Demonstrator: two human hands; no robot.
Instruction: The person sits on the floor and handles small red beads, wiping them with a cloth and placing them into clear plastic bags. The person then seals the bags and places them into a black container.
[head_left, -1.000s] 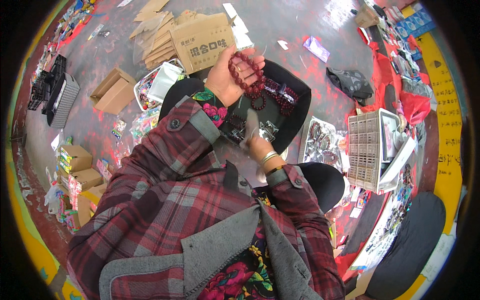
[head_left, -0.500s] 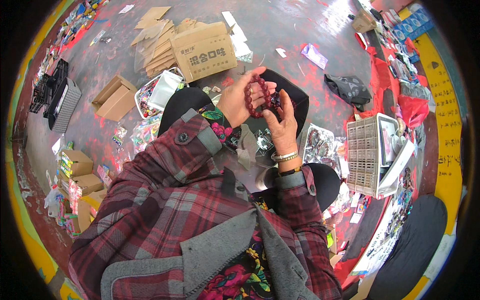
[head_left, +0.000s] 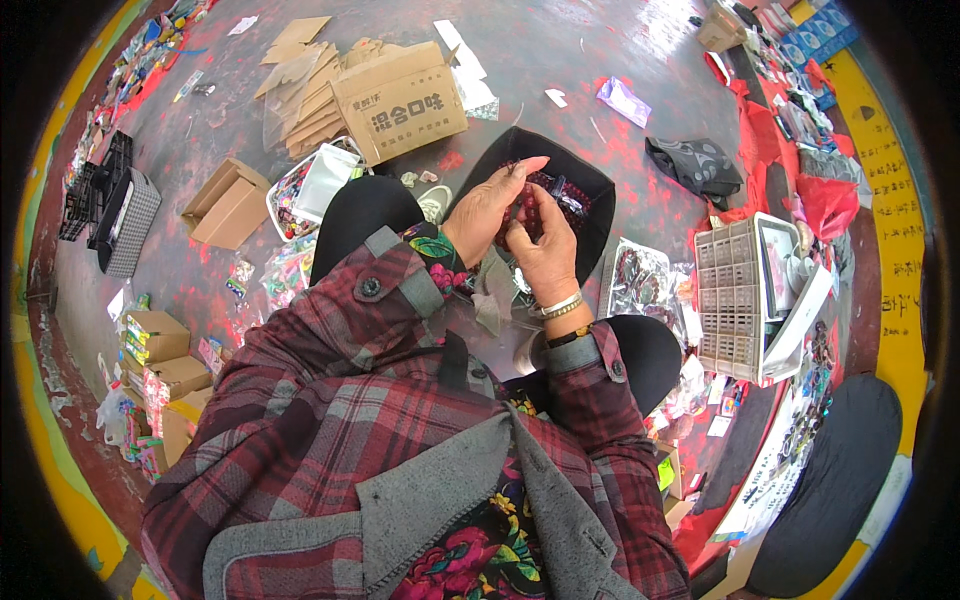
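Since I'm sitting low with my knees apart, I'm keeping both hands up close over the black tray on the floor, so anything that slips is dropping back into it instead of rolling off across the red floor. My left hand is curling around the dark red beads, fingers mostly pressed together with one sticking out straight toward the tray, and my right hand is pinching the same bunch from below, thumb against fingertips. The beads are sitting right between the two hands, partly hidden, so I'm not telling exactly how they're looped. Compared with a second ago, I'm holding them way tighter: back then the strand was dangling as an open loop off my raised left hand, and now both hands are closing in on it together. The cardboard box and white basket are staying where they were.
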